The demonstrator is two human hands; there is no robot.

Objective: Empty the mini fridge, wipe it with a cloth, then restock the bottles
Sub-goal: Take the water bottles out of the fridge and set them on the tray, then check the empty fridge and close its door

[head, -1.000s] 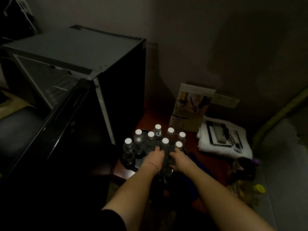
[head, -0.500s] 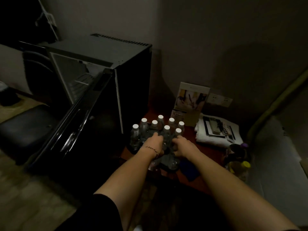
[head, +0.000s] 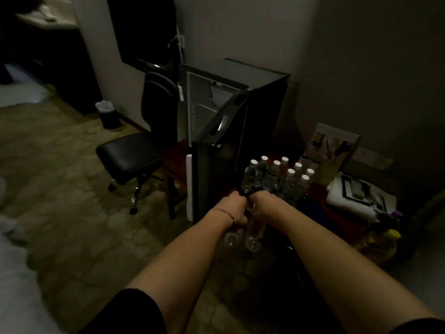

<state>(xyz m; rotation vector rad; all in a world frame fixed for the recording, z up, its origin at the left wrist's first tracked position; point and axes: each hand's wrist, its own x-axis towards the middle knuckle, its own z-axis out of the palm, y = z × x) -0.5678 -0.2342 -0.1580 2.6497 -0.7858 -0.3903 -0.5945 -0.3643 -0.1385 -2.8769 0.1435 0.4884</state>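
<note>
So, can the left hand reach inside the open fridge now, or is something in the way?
Probably not at once: the left hand is gripping bottles, and the open fridge door stands between it and the fridge inside.

The way into the mini fridge (head: pixel 231 102) at frame centre is half blocked by its own open door (head: pixel 216 150), swung out toward the camera. More room is left on the fridge's left side, though it's narrowed by the office chair (head: pixel 134 150) parked just beside it. Right of centre, the low table (head: pixel 337 215) is crowded by capped bottles (head: pixel 281 177), a brochure stand (head: pixel 334 145) and folded towels (head: pixel 356 196). Bare carpet (head: pixel 77 201) is found lower left.
</note>
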